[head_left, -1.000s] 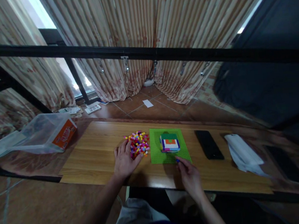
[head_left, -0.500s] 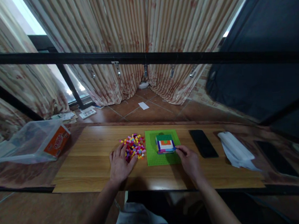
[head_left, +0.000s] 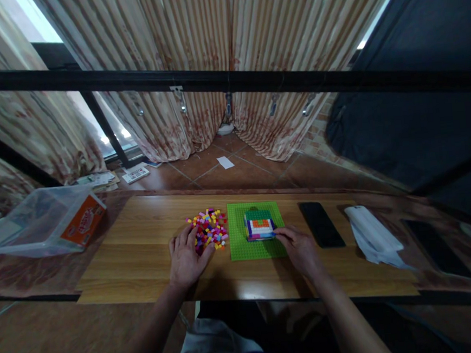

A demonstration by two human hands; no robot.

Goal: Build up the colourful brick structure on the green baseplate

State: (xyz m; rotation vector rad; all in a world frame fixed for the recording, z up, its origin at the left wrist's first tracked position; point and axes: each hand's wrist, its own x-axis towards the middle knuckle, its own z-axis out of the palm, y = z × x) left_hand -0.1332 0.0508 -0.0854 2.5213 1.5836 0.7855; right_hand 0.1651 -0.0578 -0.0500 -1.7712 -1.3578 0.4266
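Observation:
A small block of stacked toy bricks [head_left: 259, 226], with green, white, orange, purple and pink parts, sits on a light green baseplate [head_left: 241, 251]. At its front right corner is my right hand [head_left: 300, 247], thumb and finger pinched together. A bit of blue shows at those fingertips, seemingly a small brick against the corner; the fingers partly hide it. My left hand [head_left: 187, 259] lies palm down with fingers apart at the left edge of a pile of loose toy bricks [head_left: 211, 233] in pink, yellow, red, purple and orange. Nothing shows in its grasp.
Right of the baseplate lie a black phone [head_left: 321, 224] and a white plastic packet [head_left: 374, 236]. Another dark flat device [head_left: 437, 247] is farther right. A clear plastic bin [head_left: 47, 218] with an orange label stands left of the wooden board [head_left: 131, 255]. A black rail [head_left: 228, 82] crosses beyond.
My right fingertips have shifted slightly left, closer against the corner of the brick build. My left hand stays by the pile. The whole view has tilted a little.

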